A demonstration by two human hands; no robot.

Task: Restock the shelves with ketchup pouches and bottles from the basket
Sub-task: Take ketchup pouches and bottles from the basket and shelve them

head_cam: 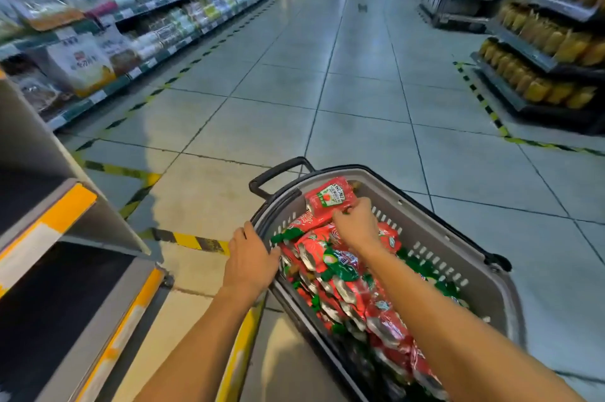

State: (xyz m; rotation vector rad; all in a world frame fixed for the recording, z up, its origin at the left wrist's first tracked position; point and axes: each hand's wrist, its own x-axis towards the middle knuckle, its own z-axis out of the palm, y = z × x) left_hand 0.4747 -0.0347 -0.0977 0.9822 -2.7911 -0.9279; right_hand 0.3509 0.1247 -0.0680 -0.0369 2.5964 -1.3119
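A grey plastic basket (pixel 451 257) with a black handle stands on the floor in front of me, piled with red and green ketchup pouches (pixel 340 274). My right hand (pixel 355 221) reaches into the far end and pinches a red Heinz ketchup pouch (pixel 330 197), which lies raised above the pile. My left hand (pixel 250 259) rests on the basket's left rim with its fingers over the edge. No bottles are visible among the pouches.
Grey shelves with yellow edge strips (pixel 65 211) stand close at my left, dark and bare where visible. Stocked shelves of bagged goods (pixel 98 34) line the left aisle; yellow bottles (pixel 550 41) fill racks at right. Tiled floor (pixel 327 106) stretches ahead.
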